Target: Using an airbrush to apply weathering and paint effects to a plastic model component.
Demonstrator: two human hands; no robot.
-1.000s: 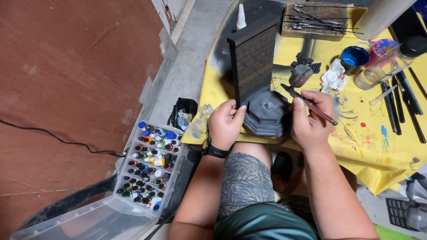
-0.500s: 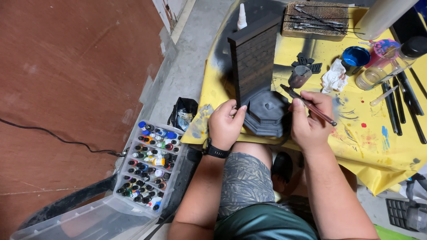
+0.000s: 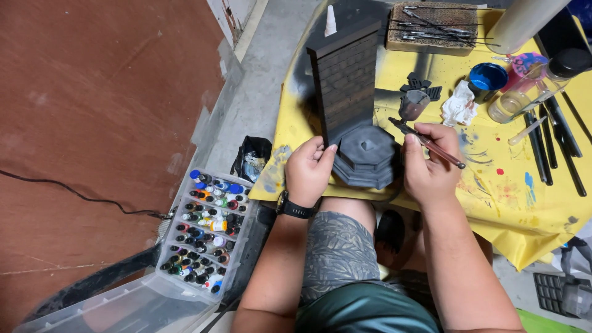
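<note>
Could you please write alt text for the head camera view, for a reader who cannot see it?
Seen from above, a seated person's left hand steadies a dark grey model tower on a paint-spattered yellow table cover, while the right hand holds a thin brush beside it. A clear box of small paint bottles sits on the floor at the left.

A matt, dark grey model tower (image 3: 351, 86) with rough brick-textured walls stands on a smooth yellow sheet (image 3: 524, 203) smeared with paint, beside crumpled white paper (image 3: 459, 105), a clear glass jar (image 3: 515, 102), and glossy little plastic paint bottles (image 3: 206, 231) in a translucent plastic case (image 3: 111, 308).
</note>
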